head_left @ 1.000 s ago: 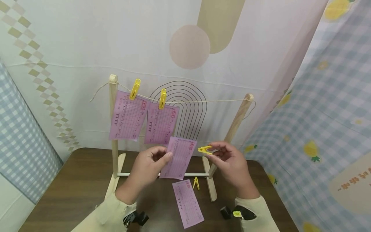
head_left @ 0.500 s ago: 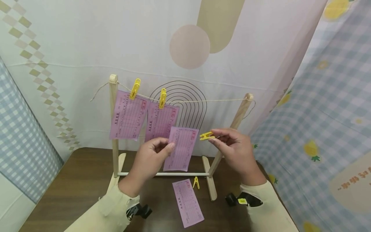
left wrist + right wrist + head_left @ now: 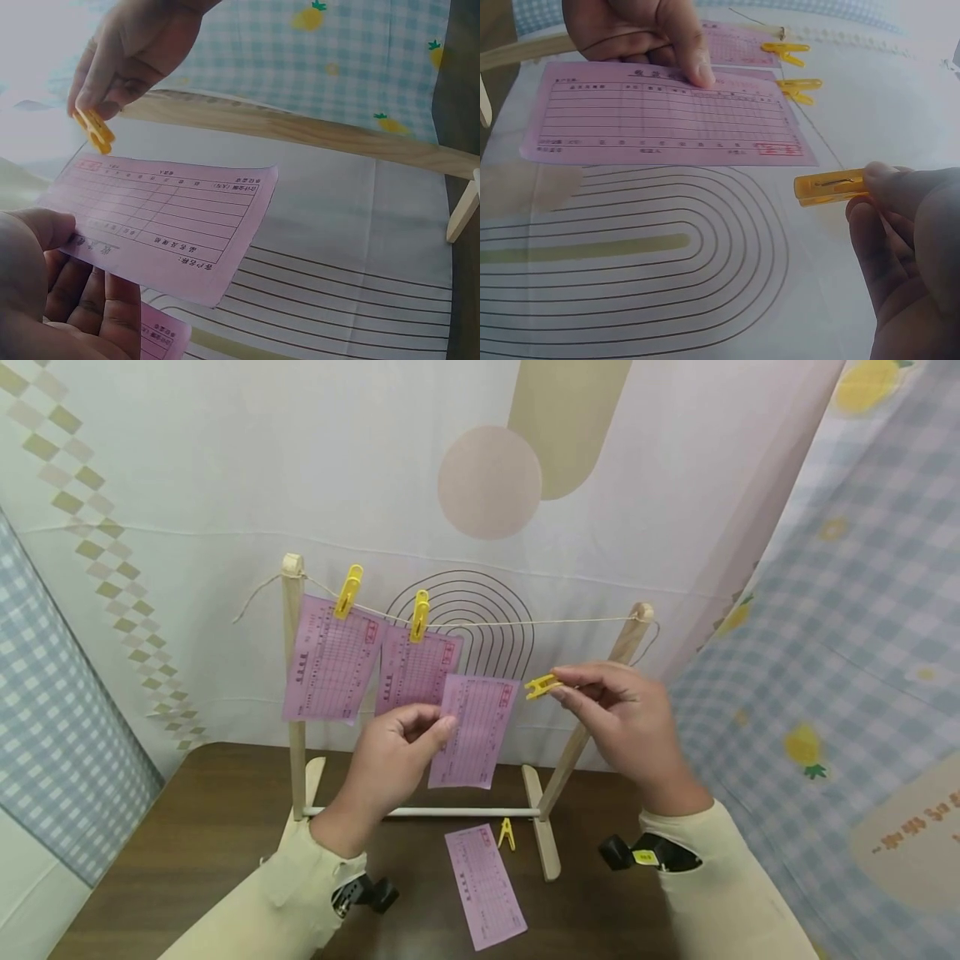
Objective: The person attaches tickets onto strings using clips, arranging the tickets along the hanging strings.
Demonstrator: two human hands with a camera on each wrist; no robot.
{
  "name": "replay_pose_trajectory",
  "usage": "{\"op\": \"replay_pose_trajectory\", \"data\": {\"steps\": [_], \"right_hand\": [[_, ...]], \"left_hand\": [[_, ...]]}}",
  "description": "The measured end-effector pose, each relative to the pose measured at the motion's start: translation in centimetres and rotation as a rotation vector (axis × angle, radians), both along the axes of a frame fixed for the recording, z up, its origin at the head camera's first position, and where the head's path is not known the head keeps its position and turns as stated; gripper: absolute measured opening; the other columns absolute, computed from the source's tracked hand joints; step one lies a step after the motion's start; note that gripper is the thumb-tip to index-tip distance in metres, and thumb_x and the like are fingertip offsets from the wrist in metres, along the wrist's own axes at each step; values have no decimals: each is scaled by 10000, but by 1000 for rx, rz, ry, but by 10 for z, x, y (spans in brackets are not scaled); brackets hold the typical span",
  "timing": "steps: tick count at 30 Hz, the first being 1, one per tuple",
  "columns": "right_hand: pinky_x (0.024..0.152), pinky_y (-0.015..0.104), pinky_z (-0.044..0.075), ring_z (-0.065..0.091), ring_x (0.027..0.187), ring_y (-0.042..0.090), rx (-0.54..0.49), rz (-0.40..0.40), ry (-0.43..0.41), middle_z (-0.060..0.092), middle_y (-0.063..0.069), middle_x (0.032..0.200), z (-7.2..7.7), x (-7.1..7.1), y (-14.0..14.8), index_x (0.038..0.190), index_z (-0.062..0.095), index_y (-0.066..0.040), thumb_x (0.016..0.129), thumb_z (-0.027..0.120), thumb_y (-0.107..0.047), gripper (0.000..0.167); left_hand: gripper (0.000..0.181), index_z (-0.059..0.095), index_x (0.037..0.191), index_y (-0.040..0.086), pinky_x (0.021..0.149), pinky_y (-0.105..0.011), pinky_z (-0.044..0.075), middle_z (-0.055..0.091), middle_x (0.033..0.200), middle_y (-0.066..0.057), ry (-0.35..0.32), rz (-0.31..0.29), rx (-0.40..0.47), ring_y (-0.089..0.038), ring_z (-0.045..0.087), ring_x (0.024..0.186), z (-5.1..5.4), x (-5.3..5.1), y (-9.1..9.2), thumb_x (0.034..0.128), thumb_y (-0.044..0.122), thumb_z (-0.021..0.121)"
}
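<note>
My left hand (image 3: 392,758) pinches a pink paper slip (image 3: 476,735) by its left edge, below the string (image 3: 570,622) and partly in front of a second hung slip (image 3: 420,667). To its right, my right hand (image 3: 628,720) pinches a yellow clip (image 3: 540,686) near the slip's upper right corner; in the right wrist view the clip (image 3: 829,186) stands apart from the slip (image 3: 660,116). Two slips hang from the string under yellow clips (image 3: 348,592). Another slip (image 3: 486,887) lies on the table beside a yellow clip (image 3: 507,834).
The wooden frame has a left post (image 3: 295,693), a leaning right post (image 3: 573,756), a white crossbar (image 3: 450,812) and flat feet (image 3: 550,847) on the brown table (image 3: 172,827). A patterned cloth (image 3: 300,460) hangs behind, with a checked cloth (image 3: 795,635) at the right.
Both hands have risen toward the string, carrying the slip and the clip up and slightly right. The hung slips and the things on the table have stayed in place.
</note>
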State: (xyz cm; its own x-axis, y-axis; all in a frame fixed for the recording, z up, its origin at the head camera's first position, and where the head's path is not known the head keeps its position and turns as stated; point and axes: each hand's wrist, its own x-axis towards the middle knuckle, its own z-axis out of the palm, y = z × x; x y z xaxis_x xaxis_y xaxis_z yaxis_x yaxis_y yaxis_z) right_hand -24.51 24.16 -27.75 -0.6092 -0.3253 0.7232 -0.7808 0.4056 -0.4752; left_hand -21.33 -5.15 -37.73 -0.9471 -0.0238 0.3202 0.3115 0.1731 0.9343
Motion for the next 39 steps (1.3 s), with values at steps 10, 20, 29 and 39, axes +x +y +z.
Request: {"op": "replay_pose_trajectory", "data": {"steps": [10, 20, 29, 39], "right_hand": [[721, 154, 607, 759, 844, -13, 67, 13, 62, 848, 153, 1086, 34, -4, -8, 1186, 859, -16, 954, 838, 93, 257], [714, 168, 614, 758, 805, -17, 73, -1, 97, 857, 151, 1013, 68, -10, -19, 1166, 867, -21, 989, 820, 52, 196], [695, 190, 615, 759, 755, 28, 97, -94, 15, 865, 99, 999, 94, -14, -31, 1131, 885, -85, 1031, 833, -100, 114], [689, 228, 588, 778, 782, 128, 183, -174, -167, 859, -18, 976, 112, -23, -43, 1130, 888, -214, 1055, 827, -256, 106]], "left_hand": [[299, 859, 1186, 202, 831, -358, 641, 835, 1081, 15, -6, 28, -7, -203, 741, 975, 5, -5, 3, 1058, 465, 797], [294, 869, 1173, 191, 741, -299, 616, 843, 1029, 6, 16, 49, 35, -181, 736, 904, 8, -10, 11, 1063, 453, 792], [279, 868, 1181, 207, 753, -309, 623, 838, 1043, 0, 4, 28, 82, -199, 741, 938, 11, -16, 16, 1069, 449, 788], [268, 867, 1216, 222, 744, -320, 605, 832, 1047, 22, -6, 41, 44, -193, 704, 914, 21, -16, 18, 1087, 434, 767]]}}
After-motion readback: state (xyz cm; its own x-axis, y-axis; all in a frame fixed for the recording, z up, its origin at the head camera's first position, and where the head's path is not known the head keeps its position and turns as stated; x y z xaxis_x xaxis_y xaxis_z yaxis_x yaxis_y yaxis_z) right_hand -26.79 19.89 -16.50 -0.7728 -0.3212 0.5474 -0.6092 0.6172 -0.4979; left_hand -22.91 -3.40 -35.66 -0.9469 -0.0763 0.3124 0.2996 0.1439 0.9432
